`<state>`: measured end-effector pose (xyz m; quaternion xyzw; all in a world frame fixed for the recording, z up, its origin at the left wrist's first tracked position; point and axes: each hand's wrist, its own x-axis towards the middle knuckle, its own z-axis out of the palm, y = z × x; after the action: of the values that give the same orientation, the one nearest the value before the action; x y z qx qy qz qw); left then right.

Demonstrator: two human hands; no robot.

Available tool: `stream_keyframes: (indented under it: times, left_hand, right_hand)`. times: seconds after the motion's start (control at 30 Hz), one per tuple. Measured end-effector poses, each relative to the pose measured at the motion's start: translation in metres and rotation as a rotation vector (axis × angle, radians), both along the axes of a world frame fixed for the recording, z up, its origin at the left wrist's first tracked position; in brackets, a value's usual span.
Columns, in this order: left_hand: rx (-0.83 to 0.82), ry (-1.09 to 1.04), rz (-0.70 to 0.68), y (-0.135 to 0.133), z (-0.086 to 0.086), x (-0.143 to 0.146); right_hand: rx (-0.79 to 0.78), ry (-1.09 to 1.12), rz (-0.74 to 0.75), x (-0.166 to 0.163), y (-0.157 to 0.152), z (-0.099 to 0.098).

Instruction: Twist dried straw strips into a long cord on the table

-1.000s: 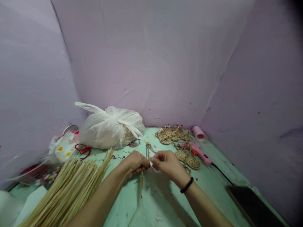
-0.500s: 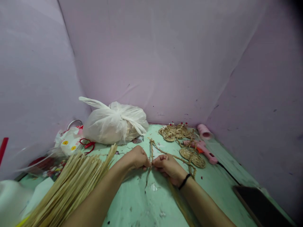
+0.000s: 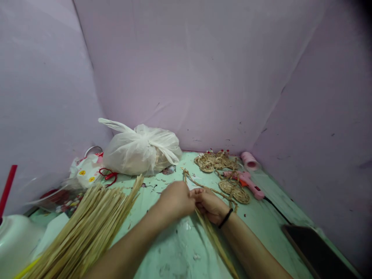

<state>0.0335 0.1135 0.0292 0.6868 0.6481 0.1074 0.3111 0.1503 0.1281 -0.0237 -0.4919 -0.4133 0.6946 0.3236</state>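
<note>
My left hand [image 3: 176, 198] and my right hand [image 3: 209, 203] meet over the table, fingers pinched together. A twisted straw cord [image 3: 213, 190] comes from a knotted end beyond my hands and loops off to the right. Between my fingers is the near part of this cord, mostly hidden by my left hand. A long, flat dried straw strip [image 3: 216, 242] hangs from under my right hand toward the table's near edge. Coiled straw cord pieces [image 3: 235, 192] lie right of my right hand.
A bundle of dried straw strips [image 3: 87, 228] lies at left, before a tied white plastic bag [image 3: 141, 151]. At right are a pink glue gun [image 3: 247, 180], a pink spool [image 3: 249, 161] and a dark flat device [image 3: 314, 248]. A white bottle [image 3: 19, 236] stands near left.
My left hand has moved right and turned over, now covering the cord beside my right hand. The straw strip under my right hand shows more fully. The view has shifted slightly.
</note>
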Motion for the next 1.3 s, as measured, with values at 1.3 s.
stream_keyframes:
  times: [1.3]
  left_hand:
    - [-0.430,-0.527,0.071,0.035,-0.036,-0.030]
  right_hand:
    - [0.341,-0.503,-0.044,0.004,-0.001,0.017]
